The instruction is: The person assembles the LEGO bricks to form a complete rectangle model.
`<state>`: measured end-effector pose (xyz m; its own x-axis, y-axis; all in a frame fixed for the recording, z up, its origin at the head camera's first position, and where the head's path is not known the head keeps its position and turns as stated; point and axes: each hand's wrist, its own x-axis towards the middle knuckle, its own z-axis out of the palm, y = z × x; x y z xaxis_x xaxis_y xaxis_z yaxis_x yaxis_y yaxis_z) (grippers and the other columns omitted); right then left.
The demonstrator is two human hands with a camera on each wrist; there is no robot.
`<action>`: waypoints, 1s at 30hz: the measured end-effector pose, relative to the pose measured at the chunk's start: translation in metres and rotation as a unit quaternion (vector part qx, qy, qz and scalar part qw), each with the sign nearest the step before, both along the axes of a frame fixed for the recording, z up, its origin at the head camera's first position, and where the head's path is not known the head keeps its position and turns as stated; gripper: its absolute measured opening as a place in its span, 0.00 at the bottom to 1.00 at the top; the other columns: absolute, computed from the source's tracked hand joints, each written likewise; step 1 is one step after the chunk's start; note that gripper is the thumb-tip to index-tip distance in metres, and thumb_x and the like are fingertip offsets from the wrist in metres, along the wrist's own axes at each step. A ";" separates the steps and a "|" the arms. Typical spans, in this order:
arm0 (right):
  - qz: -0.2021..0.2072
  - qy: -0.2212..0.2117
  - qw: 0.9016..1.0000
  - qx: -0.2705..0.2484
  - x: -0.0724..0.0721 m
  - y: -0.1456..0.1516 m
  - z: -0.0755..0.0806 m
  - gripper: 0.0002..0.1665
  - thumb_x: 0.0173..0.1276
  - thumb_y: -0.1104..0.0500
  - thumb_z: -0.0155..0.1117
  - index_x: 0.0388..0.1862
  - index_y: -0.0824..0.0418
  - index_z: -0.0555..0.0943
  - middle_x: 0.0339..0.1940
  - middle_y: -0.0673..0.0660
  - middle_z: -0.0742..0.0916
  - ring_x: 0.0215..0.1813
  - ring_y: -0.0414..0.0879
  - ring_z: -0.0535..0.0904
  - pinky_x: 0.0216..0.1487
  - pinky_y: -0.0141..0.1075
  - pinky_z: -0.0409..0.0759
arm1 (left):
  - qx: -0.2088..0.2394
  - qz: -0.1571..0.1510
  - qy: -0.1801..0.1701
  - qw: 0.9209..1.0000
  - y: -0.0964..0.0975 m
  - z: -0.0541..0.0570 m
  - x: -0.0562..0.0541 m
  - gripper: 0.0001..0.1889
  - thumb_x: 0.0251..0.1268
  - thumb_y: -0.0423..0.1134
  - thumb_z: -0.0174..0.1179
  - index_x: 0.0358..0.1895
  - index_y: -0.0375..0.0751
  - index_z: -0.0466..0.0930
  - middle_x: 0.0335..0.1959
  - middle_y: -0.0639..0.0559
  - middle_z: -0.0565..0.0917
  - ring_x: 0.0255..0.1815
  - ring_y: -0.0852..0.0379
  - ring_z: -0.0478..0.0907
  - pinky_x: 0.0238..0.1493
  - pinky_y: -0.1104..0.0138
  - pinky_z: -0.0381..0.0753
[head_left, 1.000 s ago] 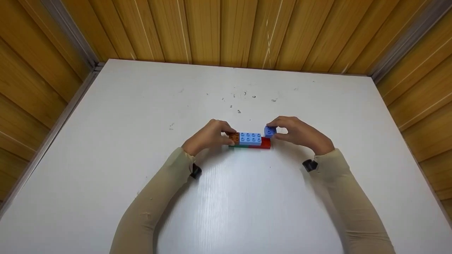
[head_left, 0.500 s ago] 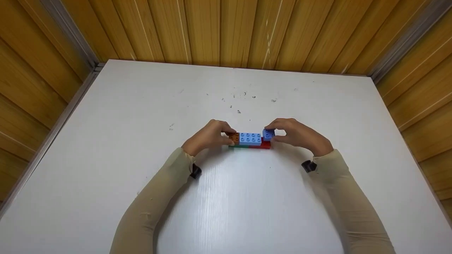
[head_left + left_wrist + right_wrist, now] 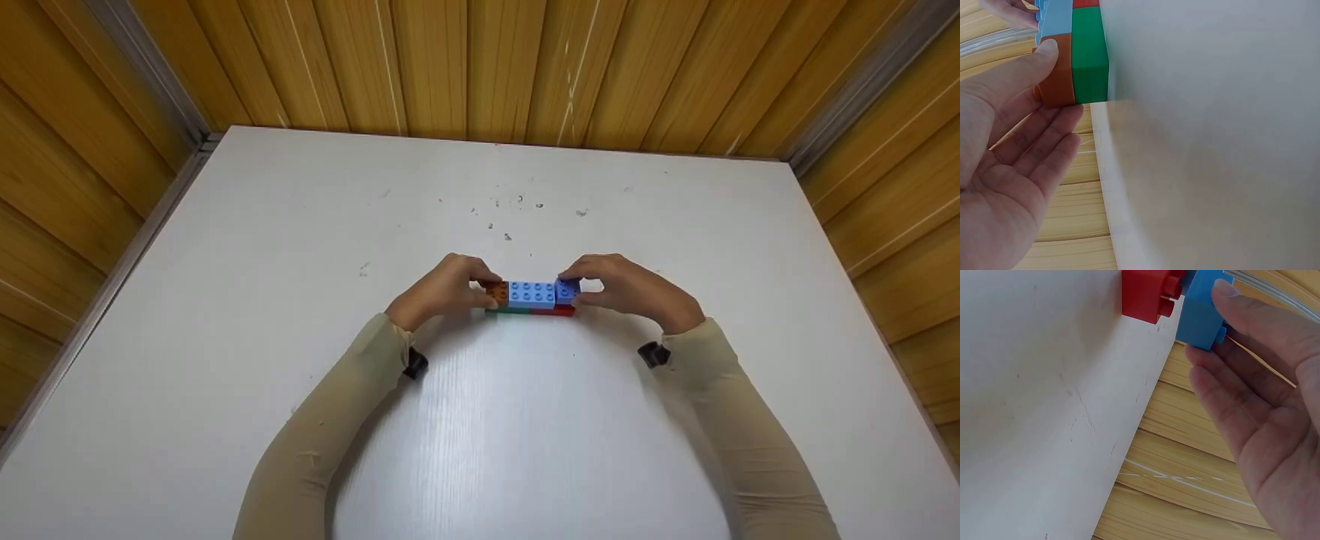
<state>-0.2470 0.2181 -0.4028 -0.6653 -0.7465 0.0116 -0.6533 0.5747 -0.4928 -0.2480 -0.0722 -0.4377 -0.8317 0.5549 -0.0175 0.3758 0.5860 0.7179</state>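
Note:
On the table lies a lower row of toy building bricks, a green brick on the left and a red brick on the right. A light blue brick sits on top across the middle. At the left end, my left hand pinches an orange-brown brick that rests on the green one. My right hand pinches a small blue brick between thumb and fingers. It is just above the red brick's studs, with a gap showing in the right wrist view, close beside the light blue brick.
A white table with small dark marks extends around the bricks. Yellow wood-look panels stand along its back and sides. Black wrist straps show at both sleeves.
My right hand has moved left and slightly toward me, bringing the small blue brick over the red brick's end. The left hand and the other bricks have stayed in place.

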 end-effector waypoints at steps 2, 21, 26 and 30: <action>0.002 0.001 1.000 0.001 0.000 0.000 0.000 0.23 0.58 0.68 0.70 0.54 0.67 0.81 0.50 0.61 0.86 0.52 0.53 0.82 0.56 0.48 0.79 | -0.001 0.001 0.000 1.000 0.000 0.000 0.000 0.20 0.53 0.34 0.71 0.52 0.36 0.83 0.45 0.45 0.86 0.48 0.53 0.81 0.54 0.61 0.78; -0.013 -0.012 1.000 0.022 0.003 -0.002 -0.003 0.24 0.58 0.64 0.71 0.55 0.64 0.81 0.50 0.59 0.86 0.53 0.52 0.81 0.57 0.48 0.79 | 0.004 0.002 -0.005 1.000 -0.001 -0.001 0.001 0.20 0.53 0.35 0.71 0.52 0.36 0.83 0.46 0.46 0.86 0.49 0.53 0.81 0.55 0.62 0.78; -0.020 -0.014 0.999 0.030 0.003 -0.002 -0.003 0.24 0.59 0.64 0.70 0.56 0.63 0.81 0.52 0.58 0.86 0.54 0.52 0.81 0.58 0.48 0.78 | 0.001 0.002 -0.001 1.000 0.000 -0.001 0.001 0.20 0.53 0.34 0.71 0.52 0.36 0.83 0.46 0.46 0.86 0.49 0.54 0.81 0.54 0.62 0.79; -0.017 -0.010 0.999 0.029 0.003 -0.002 -0.004 0.24 0.59 0.65 0.70 0.56 0.64 0.81 0.51 0.59 0.86 0.54 0.52 0.81 0.57 0.48 0.78 | 0.002 0.003 0.000 1.000 0.000 -0.001 0.001 0.21 0.53 0.34 0.71 0.52 0.36 0.83 0.46 0.46 0.86 0.49 0.54 0.81 0.54 0.62 0.79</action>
